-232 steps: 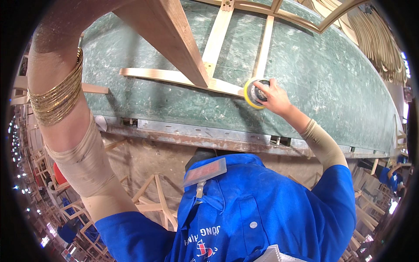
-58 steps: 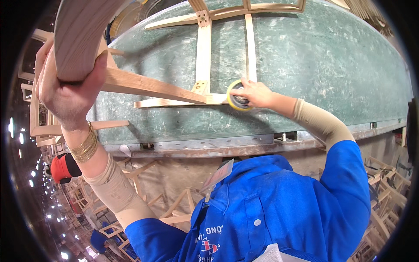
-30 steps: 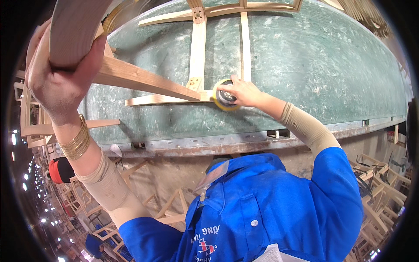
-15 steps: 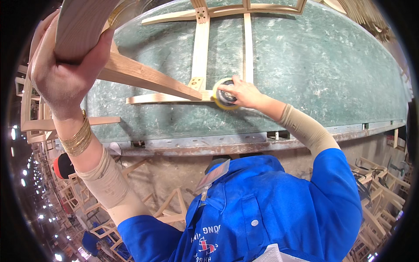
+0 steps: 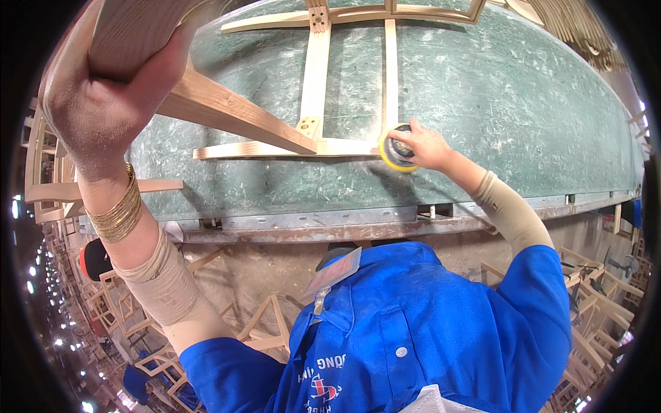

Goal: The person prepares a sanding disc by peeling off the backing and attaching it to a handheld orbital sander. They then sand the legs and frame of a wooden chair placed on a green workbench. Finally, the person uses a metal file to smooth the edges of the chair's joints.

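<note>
A wooden chair frame (image 5: 314, 82) of pale bars lies on its side on the green worktable (image 5: 468, 89). High at the left, my left hand (image 5: 103, 113) is wrapped round a thick wooden bar (image 5: 138, 34) of the frame, close to the camera. My right hand (image 5: 428, 147) grips a round sander (image 5: 398, 148) with a yellow rim and dark top. The sander rests against the near rail (image 5: 261, 149), where the thin crossbar (image 5: 391, 76) joins it. My palm hides part of the sander. A slanting leg (image 5: 241, 113) crosses above the rail's left part.
A metal edge (image 5: 330, 224) runs along the table's near side. More wooden frames (image 5: 55, 186) stand at the left, and others (image 5: 599, 310) are piled on the floor at the right. Stacked wood strips (image 5: 575, 31) lie beyond the table's far right.
My right hand has moved the sander to the right along the near rail, toward the thin crossbar. My left hand keeps its grip, and the frame has shifted slightly.
</note>
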`<state>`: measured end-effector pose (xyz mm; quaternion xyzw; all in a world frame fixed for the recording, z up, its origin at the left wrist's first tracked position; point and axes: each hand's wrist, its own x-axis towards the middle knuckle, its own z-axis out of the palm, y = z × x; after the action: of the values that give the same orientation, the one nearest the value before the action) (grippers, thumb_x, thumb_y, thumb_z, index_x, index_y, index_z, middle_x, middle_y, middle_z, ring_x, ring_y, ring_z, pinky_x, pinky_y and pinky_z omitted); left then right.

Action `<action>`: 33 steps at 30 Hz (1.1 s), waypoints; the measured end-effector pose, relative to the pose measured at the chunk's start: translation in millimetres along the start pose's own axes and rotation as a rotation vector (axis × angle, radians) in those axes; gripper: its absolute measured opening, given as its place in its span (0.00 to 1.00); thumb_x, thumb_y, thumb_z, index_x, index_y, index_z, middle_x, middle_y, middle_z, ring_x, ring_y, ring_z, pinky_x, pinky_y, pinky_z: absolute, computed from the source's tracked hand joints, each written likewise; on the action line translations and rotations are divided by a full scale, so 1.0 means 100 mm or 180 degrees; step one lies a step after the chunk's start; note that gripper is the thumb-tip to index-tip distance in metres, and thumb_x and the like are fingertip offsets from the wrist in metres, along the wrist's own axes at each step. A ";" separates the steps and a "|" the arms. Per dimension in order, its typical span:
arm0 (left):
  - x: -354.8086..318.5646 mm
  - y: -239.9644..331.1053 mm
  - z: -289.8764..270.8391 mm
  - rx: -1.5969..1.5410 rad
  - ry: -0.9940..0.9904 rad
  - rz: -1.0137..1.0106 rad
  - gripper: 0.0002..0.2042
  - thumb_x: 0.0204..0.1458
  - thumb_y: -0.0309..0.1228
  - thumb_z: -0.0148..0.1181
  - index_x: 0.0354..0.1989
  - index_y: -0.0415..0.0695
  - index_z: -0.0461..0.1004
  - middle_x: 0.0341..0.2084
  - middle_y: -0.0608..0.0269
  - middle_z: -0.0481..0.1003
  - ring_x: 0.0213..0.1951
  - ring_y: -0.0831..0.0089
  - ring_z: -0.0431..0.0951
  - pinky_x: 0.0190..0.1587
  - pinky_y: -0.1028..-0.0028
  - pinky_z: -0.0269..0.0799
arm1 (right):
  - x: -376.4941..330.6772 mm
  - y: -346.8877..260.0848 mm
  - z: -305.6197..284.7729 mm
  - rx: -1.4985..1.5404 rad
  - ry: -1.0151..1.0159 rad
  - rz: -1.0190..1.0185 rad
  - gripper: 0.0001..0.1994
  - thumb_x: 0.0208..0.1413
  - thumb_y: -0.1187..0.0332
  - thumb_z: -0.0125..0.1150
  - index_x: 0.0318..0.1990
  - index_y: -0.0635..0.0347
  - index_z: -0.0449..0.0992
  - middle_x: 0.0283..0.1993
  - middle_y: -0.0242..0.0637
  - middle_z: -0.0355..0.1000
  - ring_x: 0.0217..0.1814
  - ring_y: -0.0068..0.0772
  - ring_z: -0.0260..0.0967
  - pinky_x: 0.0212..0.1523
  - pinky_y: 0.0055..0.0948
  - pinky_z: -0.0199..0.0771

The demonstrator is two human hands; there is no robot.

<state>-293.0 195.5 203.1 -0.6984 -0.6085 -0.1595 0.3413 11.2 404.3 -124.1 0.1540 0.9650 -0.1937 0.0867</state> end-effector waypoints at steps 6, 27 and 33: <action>0.03 0.06 0.03 0.0010 0.0136 0.0055 0.21 0.35 0.29 0.72 0.39 0.33 0.75 0.30 0.56 0.78 0.31 0.72 0.79 0.36 0.77 0.74 | -0.08 -0.02 -0.27 -0.0273 -0.0090 0.0051 0.29 0.42 0.64 0.64 0.55 0.34 0.65 0.42 0.47 0.61 0.38 0.47 0.70 0.36 0.40 0.74; -0.02 -0.04 0.09 -0.0234 0.0066 0.0006 0.19 0.36 0.28 0.71 0.38 0.34 0.75 0.32 0.56 0.78 0.33 0.71 0.79 0.37 0.77 0.75 | -0.21 0.17 -0.28 -0.0443 0.0419 0.0555 0.33 0.39 0.69 0.67 0.56 0.31 0.63 0.40 0.44 0.61 0.34 0.43 0.72 0.30 0.36 0.76; 0.11 0.14 0.05 0.0052 0.0208 0.0216 0.20 0.31 0.27 0.72 0.36 0.35 0.76 0.34 0.53 0.76 0.35 0.65 0.78 0.39 0.73 0.73 | 0.07 -0.07 0.06 -0.0075 0.0195 0.0312 0.31 0.40 0.65 0.66 0.56 0.32 0.64 0.43 0.47 0.60 0.39 0.47 0.70 0.38 0.39 0.74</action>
<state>-278.1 206.2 202.4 -0.7103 -0.5743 -0.1656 0.3718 2.5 397.8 -128.6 0.2059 0.9607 -0.1731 0.0683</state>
